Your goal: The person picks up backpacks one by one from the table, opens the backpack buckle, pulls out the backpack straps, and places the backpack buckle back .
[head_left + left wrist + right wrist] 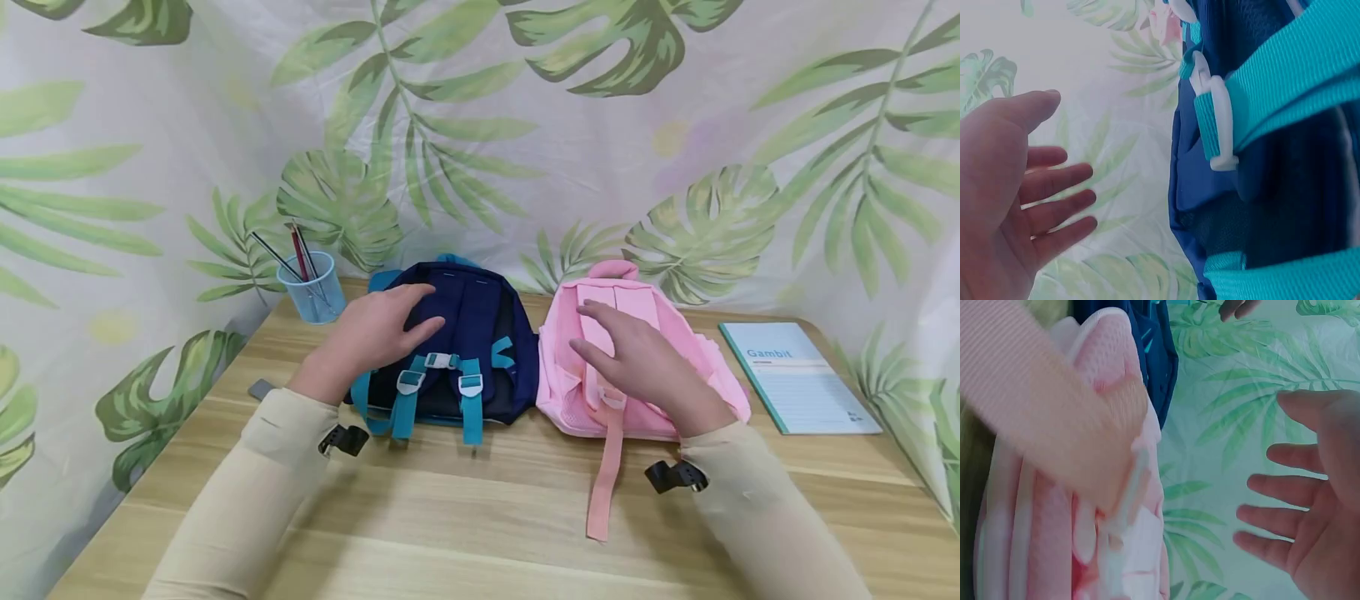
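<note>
A navy backpack (467, 333) with teal straps (1297, 81) and white buckles lies on the table, its strap side up. Against its right side lies a pink backpack (558, 375), one pale pink strap (606, 483) trailing toward the front. My left hand (382, 325) hovers over the navy backpack's left part, fingers loosely extended and holding nothing. In the left wrist view a gap shows between that hand and the bag. Over the pink backpack is my right hand (641, 354), its fingers spread and relaxed, apart from the fabric in the right wrist view.
At the back left stands a blue mesh pen cup (318, 296) with several pencils. A notebook (802, 379) lies at the right side of the wooden table (420, 533). Near my left wrist is a small grey object (260, 389). Leaf-print cloth (465, 167) hangs behind.
</note>
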Action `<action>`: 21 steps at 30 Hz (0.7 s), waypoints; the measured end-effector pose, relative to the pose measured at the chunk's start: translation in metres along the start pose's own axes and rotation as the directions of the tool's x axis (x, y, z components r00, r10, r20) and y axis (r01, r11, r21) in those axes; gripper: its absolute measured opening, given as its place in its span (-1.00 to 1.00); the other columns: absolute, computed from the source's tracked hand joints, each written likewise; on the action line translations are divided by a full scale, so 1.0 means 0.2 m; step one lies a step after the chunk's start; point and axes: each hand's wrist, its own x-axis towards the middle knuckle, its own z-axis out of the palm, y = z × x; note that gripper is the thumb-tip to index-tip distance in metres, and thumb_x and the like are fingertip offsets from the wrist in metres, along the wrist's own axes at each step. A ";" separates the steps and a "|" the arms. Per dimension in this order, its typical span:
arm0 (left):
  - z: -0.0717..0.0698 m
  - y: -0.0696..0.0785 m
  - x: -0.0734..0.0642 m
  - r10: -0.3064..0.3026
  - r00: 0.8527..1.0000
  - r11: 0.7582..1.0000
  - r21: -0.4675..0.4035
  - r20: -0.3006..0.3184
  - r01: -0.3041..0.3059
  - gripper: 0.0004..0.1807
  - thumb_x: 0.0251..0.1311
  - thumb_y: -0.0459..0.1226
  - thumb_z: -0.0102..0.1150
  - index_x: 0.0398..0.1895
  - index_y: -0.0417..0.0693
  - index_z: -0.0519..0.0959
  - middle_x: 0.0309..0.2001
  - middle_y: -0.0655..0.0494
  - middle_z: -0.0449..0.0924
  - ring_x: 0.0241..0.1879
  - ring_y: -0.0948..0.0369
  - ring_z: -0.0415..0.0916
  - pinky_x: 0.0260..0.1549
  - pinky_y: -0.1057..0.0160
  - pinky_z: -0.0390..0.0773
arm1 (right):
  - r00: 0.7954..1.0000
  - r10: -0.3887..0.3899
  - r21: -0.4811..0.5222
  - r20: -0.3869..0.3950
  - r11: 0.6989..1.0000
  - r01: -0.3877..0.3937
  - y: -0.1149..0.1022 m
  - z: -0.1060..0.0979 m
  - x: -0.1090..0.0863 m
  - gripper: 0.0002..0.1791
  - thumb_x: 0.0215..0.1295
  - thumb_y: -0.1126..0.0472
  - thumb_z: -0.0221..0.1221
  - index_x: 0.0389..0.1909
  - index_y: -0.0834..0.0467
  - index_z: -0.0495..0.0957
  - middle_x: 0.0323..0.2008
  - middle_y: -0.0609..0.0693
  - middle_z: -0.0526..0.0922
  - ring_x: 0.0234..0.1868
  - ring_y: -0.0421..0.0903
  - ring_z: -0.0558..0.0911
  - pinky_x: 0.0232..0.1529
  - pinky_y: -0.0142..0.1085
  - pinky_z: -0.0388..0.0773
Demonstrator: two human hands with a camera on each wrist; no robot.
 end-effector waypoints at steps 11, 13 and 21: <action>0.04 -0.08 0.01 -0.014 0.996 0.989 -0.142 0.085 0.026 -0.48 0.52 -0.05 0.31 0.34 -0.20 0.60 0.11 -0.12 0.78 0.10 -0.07 0.74 0.14 -0.13 0.69 | 0.998 -0.025 0.102 -0.058 0.994 0.031 -0.08 0.13 0.13 -0.57 0.56 0.08 0.25 0.27 0.27 0.65 0.21 0.21 0.75 0.29 0.22 0.68 0.39 0.16 0.55; 0.05 -0.11 0.01 0.013 0.995 0.986 -0.167 0.094 0.003 -0.50 0.51 -0.08 0.32 0.32 -0.23 0.61 0.13 -0.13 0.76 0.13 -0.07 0.72 0.17 -0.14 0.67 | 0.998 -0.032 0.125 -0.056 0.991 0.038 -0.10 0.16 0.16 -0.59 0.56 0.10 0.26 0.25 0.27 0.67 0.19 0.20 0.76 0.27 0.21 0.69 0.35 0.15 0.58; 0.10 -0.19 0.00 0.107 0.981 0.962 -0.268 0.162 -0.061 -0.62 0.45 -0.22 0.40 0.20 -0.24 0.68 0.12 -0.13 0.73 0.12 -0.06 0.69 0.20 -0.11 0.66 | 0.999 -0.045 0.171 -0.004 0.984 0.045 -0.17 0.29 0.26 -0.59 0.56 0.12 0.26 0.25 0.27 0.66 0.17 0.19 0.77 0.20 0.16 0.71 0.31 0.08 0.62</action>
